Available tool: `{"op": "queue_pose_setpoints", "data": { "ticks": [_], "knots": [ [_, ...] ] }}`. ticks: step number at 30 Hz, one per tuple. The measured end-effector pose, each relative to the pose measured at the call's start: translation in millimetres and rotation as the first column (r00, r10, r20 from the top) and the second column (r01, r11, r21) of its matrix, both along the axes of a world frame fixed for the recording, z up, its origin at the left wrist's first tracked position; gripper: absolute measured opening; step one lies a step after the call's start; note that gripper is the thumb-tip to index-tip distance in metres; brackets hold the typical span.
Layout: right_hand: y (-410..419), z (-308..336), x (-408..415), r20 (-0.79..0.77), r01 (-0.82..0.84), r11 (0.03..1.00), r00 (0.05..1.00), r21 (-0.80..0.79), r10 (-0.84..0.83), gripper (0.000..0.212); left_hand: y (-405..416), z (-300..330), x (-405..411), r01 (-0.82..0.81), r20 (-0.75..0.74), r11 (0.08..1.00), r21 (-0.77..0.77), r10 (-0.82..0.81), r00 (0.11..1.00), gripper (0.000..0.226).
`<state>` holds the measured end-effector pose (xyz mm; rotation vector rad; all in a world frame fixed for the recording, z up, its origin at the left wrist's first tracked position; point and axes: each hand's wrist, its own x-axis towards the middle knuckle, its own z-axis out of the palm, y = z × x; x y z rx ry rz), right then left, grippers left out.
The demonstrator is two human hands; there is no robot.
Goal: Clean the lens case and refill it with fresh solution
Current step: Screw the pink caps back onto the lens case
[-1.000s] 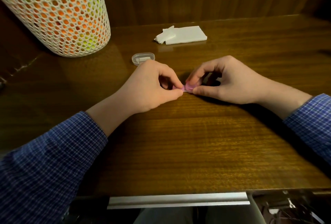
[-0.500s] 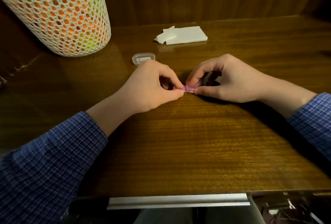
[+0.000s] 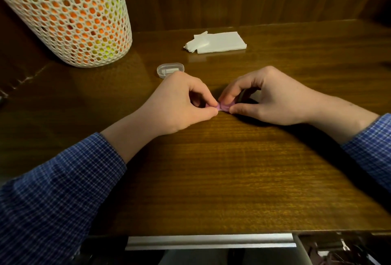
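Note:
A small pink lens case [image 3: 223, 107] lies on the wooden desk [image 3: 222, 169] between my two hands, mostly hidden by fingers. My left hand [image 3: 179, 104] pinches its left end between thumb and forefinger. My right hand [image 3: 264, 97] pinches its right part, a round pink cap, with thumb below and curled fingers above. A dark shape sits under my right palm, too hidden to identify.
A clear oval plastic container [image 3: 170, 70] lies just beyond my left hand. Folded white tissues [image 3: 218, 42] rest farther back. A white mesh basket [image 3: 72, 17] with orange and yellow contents stands at the back left. Wooden panelling closes the rear.
Both hands stay on the pink case almost in place. The fingers of my right hand have shifted slightly on the cap.

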<state>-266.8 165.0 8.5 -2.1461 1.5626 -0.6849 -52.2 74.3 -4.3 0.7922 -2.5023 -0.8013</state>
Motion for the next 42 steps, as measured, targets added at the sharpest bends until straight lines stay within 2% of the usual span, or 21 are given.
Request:
{"op": "queue_pose_setpoints", "data": {
  "ticks": [7, 10, 14, 18, 24, 29, 36, 42],
  "knots": [
    [0, -7, 5, 0.032, 0.065, 0.995, 0.998, -0.075, -0.062, 0.012, 0, 1, 1, -0.006, 0.003, 1.0, 0.021, 0.006, 1.0, 0.009],
    [1, -8, 4, 0.026, 0.04, 0.995, 0.999, -0.093, -0.038, 0.009, 0, 1, 1, -0.012, -0.001, 0.999, 0.036, 0.012, 1.0, 0.01],
    [2, -8, 4, 0.018, 0.05, 0.995, 0.999, -0.083, -0.049, 0.01, 2, 2, 1, -0.011, 0.009, 0.999, 0.04, 0.011, 1.0, 0.011],
    [2, -12, 14, 0.017, 0.139, 0.978, 0.99, -0.158, -0.138, 0.019, 2, 5, 1, 0.001, 0.032, 0.999, 0.041, -0.002, 0.999, 0.012],
    [4, -3, 7, -0.006, 0.069, 0.996, 0.998, -0.052, -0.069, 0.009, 3, 6, 1, 0.008, 0.012, 1.0, 0.025, -0.008, 1.0, 0.012],
    [3, -9, 17, 0.007, 0.171, 0.977, 0.985, -0.128, -0.171, 0.011, 4, 6, 1, 0.018, 0.003, 1.0, 0.006, -0.018, 1.0, 0.013],
    [5, -4, 7, 0.016, 0.059, 0.997, 0.998, -0.049, -0.059, 0.008, 2, 5, 1, 0.01, 0.008, 1.0, 0.013, -0.01, 1.0, 0.013],
    [4, -10, 15, 0.039, 0.145, 0.983, 0.989, -0.112, -0.141, 0.009, 2, 5, 1, 0.02, 0.015, 1.0, -0.005, -0.02, 1.0, 0.013]
  ]
}}
